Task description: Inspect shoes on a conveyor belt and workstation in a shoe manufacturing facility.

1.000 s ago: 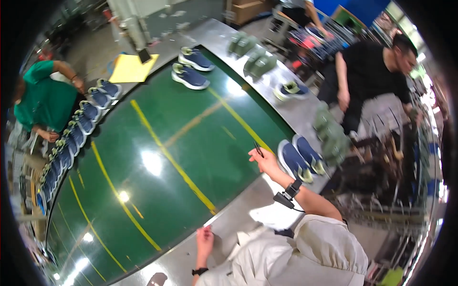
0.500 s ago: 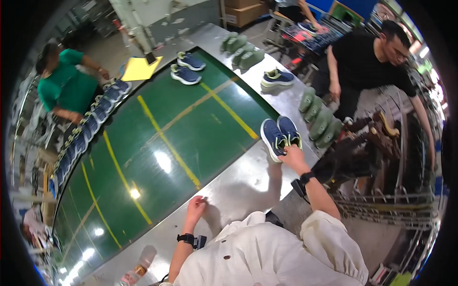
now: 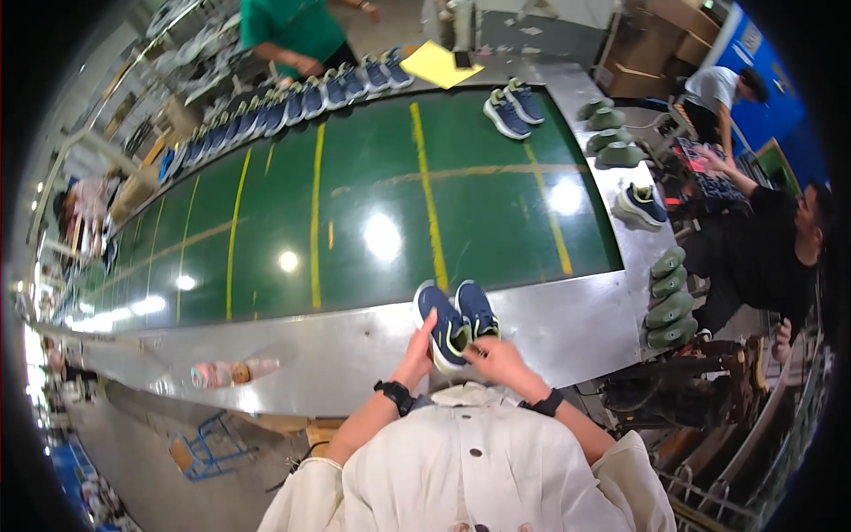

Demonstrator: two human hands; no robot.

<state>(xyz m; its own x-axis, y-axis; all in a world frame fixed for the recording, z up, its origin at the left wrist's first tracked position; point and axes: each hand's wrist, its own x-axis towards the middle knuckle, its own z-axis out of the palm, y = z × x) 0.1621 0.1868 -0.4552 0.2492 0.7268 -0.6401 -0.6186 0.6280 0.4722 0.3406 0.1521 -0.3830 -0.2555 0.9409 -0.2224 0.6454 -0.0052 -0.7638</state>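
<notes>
A pair of navy sneakers with white soles and lime linings is in front of me over the metal table edge, toes pointing away. My left hand (image 3: 418,352) lies along the outer side of the left sneaker (image 3: 433,306), gripping it with the thumb on its upper. At the heels, my right hand (image 3: 498,362) has its fingers closed at the collar openings, next to the right sneaker (image 3: 476,302). Its fingertips are partly hidden there, and the heel of the right sneaker is covered by the hand.
A green conveyor belt (image 3: 372,204) with yellow lines stretches beyond the metal border (image 3: 355,350). Another sneaker pair (image 3: 507,115) sits on it. A lone sneaker (image 3: 641,206) and green shoe lasts (image 3: 671,308) stand at right. A plastic bottle (image 3: 211,375) lies left. People work nearby.
The sneaker pair has moved from the right end of the table to right before me. My left hand, empty before, now grips the left sneaker. The view has turned leftward.
</notes>
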